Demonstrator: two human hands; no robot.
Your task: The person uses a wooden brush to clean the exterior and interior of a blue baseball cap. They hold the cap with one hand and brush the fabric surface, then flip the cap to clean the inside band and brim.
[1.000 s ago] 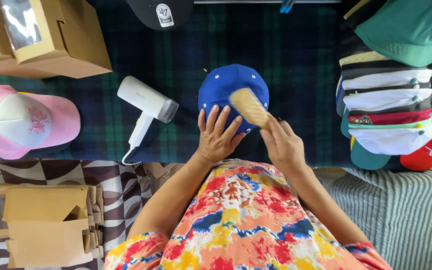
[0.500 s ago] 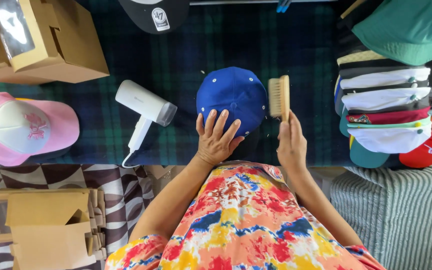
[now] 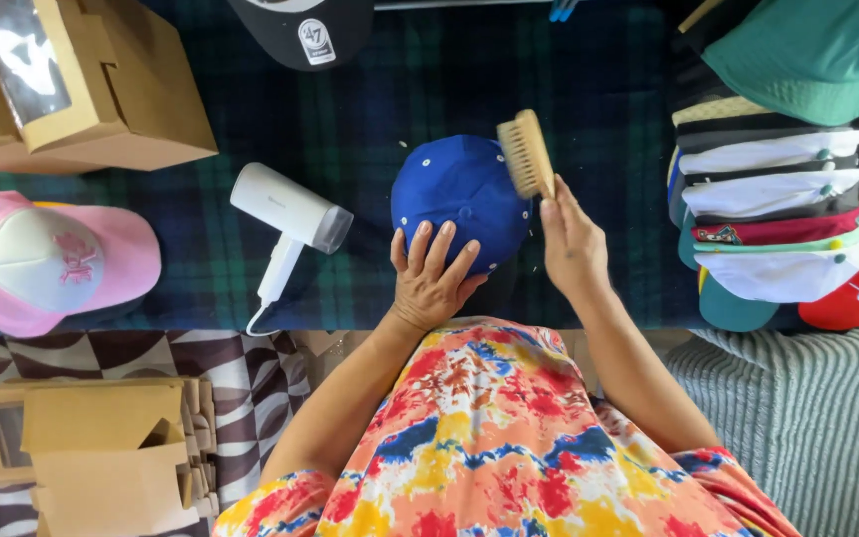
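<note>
On the plaid counter [image 3: 589,89], I press my left hand [image 3: 431,283], fingers spread, on the domed blue cap [image 3: 454,194]; right hand [image 3: 571,244] clamps the wooden bristle brush [image 3: 526,154] (now tilted, previously upright) at its crown edge.

A royal-blue cap [image 3: 459,194] lies crown-up on the dark plaid cloth, its rounded panels dotted with small pale eyelets, its brim hidden from this view. Against the cap's right edge stands a wooden brush [image 3: 526,154] with pale bristles (slightly blurred), tilted so its head points up and away from the crown.
</note>
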